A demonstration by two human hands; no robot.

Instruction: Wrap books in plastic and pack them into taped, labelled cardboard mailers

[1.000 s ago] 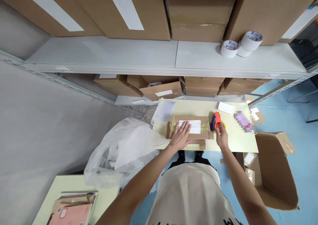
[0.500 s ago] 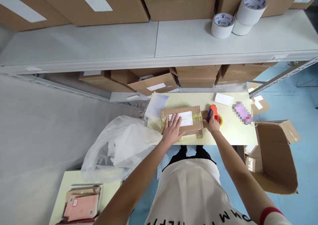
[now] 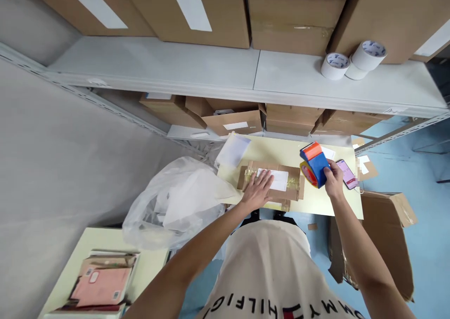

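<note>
a: start at your fingers. what were they doing?

b: your left hand lay flat, fingers spread wide, palm down on the parcel, gripping nothing, just pinning it. fingertips touched the near edge of the white label stuck on top.

a: and the other?

b: your right hand was wrapped tight round the handle of the tape gun. orange + blue body, yellow roll at the bottom. it was lifted off the table, tilted, clear of the cardboard.

a: where did the parcel sit vs the gun?

b: parcel lay to the left of the gun, just beside it. its long axis ran left-right across the table, w/ tape bands near both ends. the right end of the parcel was the end nearest your right hand; left hand was already on it, toward the left half. so the gun hung past the parcel's right end, not over it.

a: what else was round there?

b: a phone lay just right of your right hand. a clear sleeve lay at the far left corner of the table. a big plastic bag bulged left of the table. white tape rolls sat on the shelf above, an open carton on the floor to the right. stack of pink packets at lower left.
</note>
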